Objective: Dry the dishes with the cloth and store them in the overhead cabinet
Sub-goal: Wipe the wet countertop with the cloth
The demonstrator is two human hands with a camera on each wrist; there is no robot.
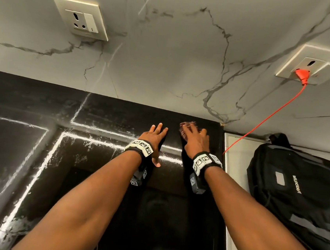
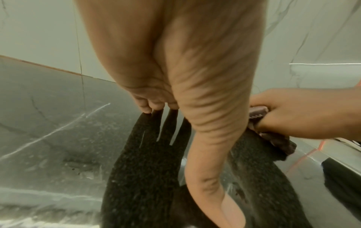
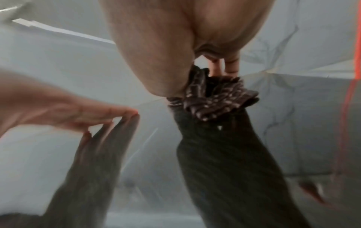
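A brown patterned cloth lies bunched on the glossy black counter, close to the wall. My right hand is on top of it; in the left wrist view its fingers curl round the cloth. The right wrist view shows the cloth crumpled under the palm. My left hand rests just left of the cloth, fingers spread and straight, fingertips touching the counter. No dishes and no cabinet are in view.
A grey marble wall rises behind the counter, carrying a socket on the left. An orange plug sits in a socket at right, its cable running down. A black backpack stands beside the counter's right edge.
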